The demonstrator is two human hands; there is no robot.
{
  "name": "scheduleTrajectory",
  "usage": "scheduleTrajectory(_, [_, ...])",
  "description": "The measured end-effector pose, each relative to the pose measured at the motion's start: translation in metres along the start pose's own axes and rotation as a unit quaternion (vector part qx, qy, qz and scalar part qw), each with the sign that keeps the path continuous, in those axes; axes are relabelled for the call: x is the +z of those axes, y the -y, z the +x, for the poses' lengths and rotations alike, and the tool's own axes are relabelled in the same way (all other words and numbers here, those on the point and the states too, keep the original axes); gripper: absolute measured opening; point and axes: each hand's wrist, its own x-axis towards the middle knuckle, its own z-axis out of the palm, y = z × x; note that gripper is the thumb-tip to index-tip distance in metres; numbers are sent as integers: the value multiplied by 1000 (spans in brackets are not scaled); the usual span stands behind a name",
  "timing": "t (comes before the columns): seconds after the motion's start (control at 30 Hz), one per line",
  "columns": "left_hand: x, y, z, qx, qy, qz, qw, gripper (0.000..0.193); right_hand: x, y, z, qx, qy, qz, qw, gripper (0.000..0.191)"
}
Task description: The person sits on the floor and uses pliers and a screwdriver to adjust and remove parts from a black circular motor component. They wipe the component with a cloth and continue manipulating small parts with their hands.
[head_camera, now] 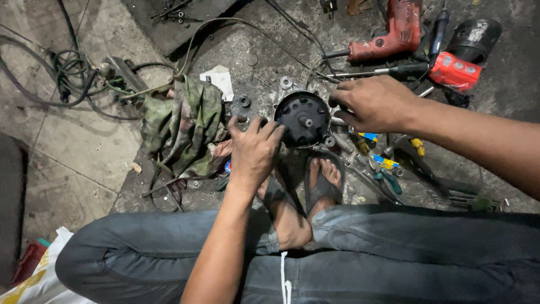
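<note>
A round black motor housing (302,117) with a small shaft at its centre stands on the dirty floor just beyond my sandalled feet (315,186). My left hand (253,149) grips its left rim with the fingers curled over the edge. My right hand (374,104) rests at its right side, fingers bent around a small dark part I cannot make out. I sit with knees apart in grey trousers.
A red power drill (394,31) and a red-and-black tool (458,70) lie at the back right. A camouflage cloth (183,126) lies left of the housing, with coiled cables (73,79) further left. Screwdrivers, pliers (388,177) and washers (286,83) are scattered about.
</note>
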Motion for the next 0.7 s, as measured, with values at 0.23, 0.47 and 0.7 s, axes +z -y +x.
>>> scheduleTrajectory(0.23, [-9, 1, -3, -80, -68, -149, 983, 46, 9, 1, 0, -15, -41, 24, 999, 60])
scheduleTrajectory(0.47, [12, 1, -8, -91, -100, -149, 980, 29, 13, 5, 2, -2, -46, 51, 998, 47])
scheduleTrajectory(0.7, [17, -5, -9, -96, -104, -146, 979, 22, 6, 13, 6, -2, -44, 42, 998, 42])
